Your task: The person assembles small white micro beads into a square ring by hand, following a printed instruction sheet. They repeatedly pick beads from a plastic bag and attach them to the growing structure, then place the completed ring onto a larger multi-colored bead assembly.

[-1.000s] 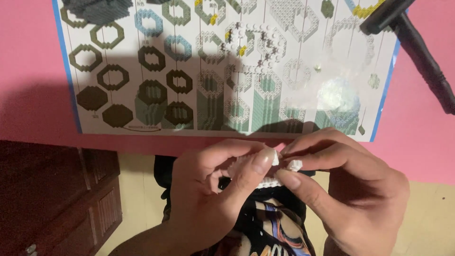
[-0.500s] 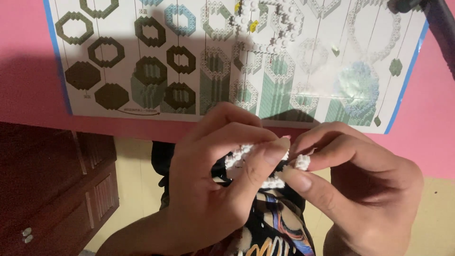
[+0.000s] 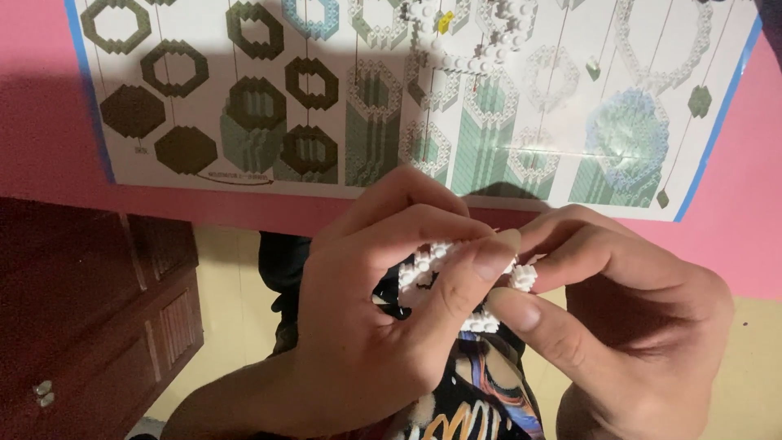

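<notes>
- Your left hand (image 3: 366,326) is curled, thumb and fingers pinching a small white ring-shaped piece built of tiny studded plastic bricks (image 3: 440,281).
- Your right hand (image 3: 627,326) pinches the same white brick piece from the other side, thumb below, index finger on top, fingertips touching the left thumb.
- White brick piece sits between both hands, low centre of view, mostly hidden by fingers; exact shape hard to tell.
- Piece is held in the air in front of the pink table edge, not resting on anything.
- Printed instruction sheet with a blue border, showing dark green, pale green and white octagon ring diagrams (image 3: 269,106), lies flat on the pink tabletop (image 3: 49,130) above your hands.
- Loose white brick assembly with a small yellow bit (image 3: 468,37) rests on the sheet near the top edge, well apart from the hands.
- Dark brown wooden cabinet with panelled door (image 3: 90,310) stands at lower left, beside your left forearm.
- Black patterned fabric with coloured print (image 3: 481,399) shows below the hands.
- Cream floor (image 3: 228,277) visible under the table.
</notes>
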